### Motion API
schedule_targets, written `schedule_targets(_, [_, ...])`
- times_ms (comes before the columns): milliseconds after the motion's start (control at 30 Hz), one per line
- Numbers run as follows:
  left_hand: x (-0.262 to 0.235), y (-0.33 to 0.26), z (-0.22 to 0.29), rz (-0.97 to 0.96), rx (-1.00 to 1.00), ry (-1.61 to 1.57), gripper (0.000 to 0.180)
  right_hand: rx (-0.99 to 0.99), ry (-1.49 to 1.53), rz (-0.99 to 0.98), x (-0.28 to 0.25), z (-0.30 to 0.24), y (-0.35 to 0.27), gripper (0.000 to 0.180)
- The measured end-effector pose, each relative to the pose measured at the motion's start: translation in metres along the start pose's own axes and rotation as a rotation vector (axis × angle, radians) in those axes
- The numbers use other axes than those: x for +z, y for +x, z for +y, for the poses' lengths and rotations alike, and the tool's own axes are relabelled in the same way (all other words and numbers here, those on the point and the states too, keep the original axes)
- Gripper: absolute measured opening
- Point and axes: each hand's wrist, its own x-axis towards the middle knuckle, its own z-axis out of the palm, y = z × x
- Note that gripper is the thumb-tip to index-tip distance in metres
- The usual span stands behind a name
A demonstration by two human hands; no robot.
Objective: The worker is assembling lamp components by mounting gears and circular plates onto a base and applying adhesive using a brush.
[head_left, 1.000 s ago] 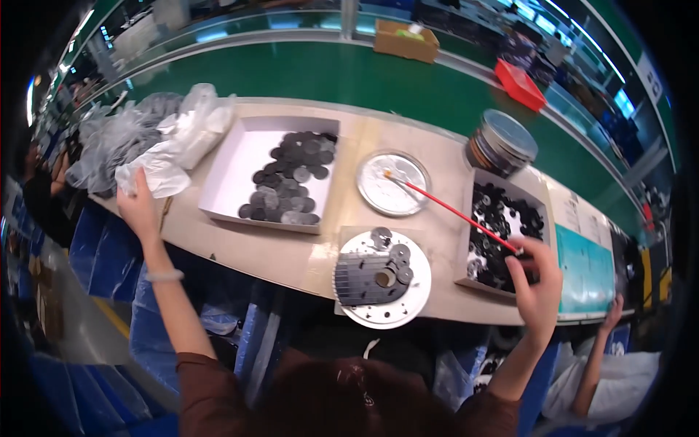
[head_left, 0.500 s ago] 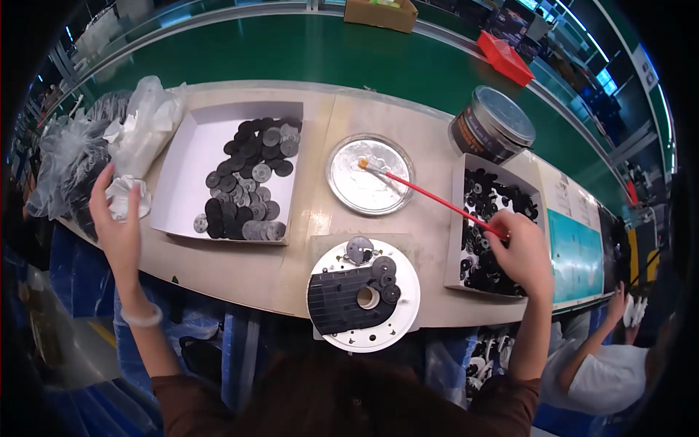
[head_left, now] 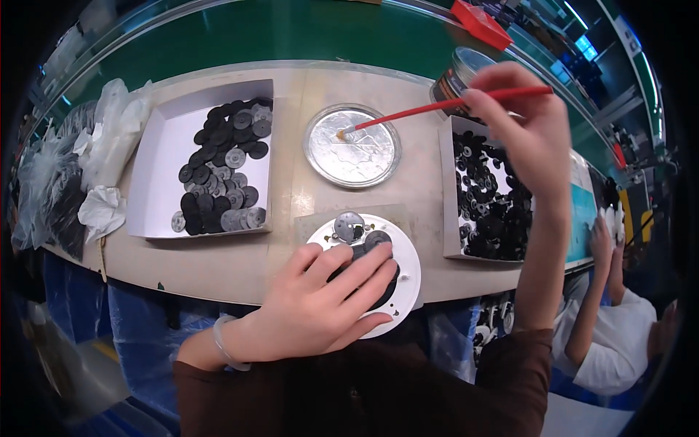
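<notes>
A: Right hand up over the worktop, thin red brush pinched near the handle's end, its tip down in the shallow silver dish.

B: Looks light and stiff, I'd say; a fingertip pinch is plenty. And the left?

A: Left hand spread flat, fingers open, pressing on black discs on the round white plate at the near edge. Grip closed on nothing.

B: Those discs seem small, hard and likely slippery; best picked up by the rims.

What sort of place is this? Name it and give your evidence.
Probably a factory assembly line: a green conveyor belt runs behind the workbench, white trays hold black discs, and another worker sits alongside.
</notes>
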Motion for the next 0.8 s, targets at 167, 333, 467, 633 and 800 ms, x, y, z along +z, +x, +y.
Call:
schedule_targets(167, [0.003,0.003,-0.003,-0.084,-0.057,-0.028,0.054,-0.010,-0.048,-0.059,0.038,0.014,0.008,0.018])
schedule_targets(333, [0.005,-0.003,0.002,-0.107,-0.087,0.043,0.056,-0.016,-0.035,-0.212,0.056,0.017,0.013,0.018])
schedule_targets(467, [0.006,-0.005,0.000,-0.112,-0.153,-0.063,0.055,0.032,0.020,-0.193,0.056,0.027,0.005,0.016])
schedule_targets(633, [0.015,-0.011,0.009,-0.038,-0.212,0.023,0.052,0.047,-0.011,-0.068,0.052,0.037,-0.008,0.006])
schedule_targets(800, [0.021,-0.009,0.009,0.048,-0.197,0.007,0.048,-0.028,0.059,-0.034,0.065,0.043,-0.009,0.005])
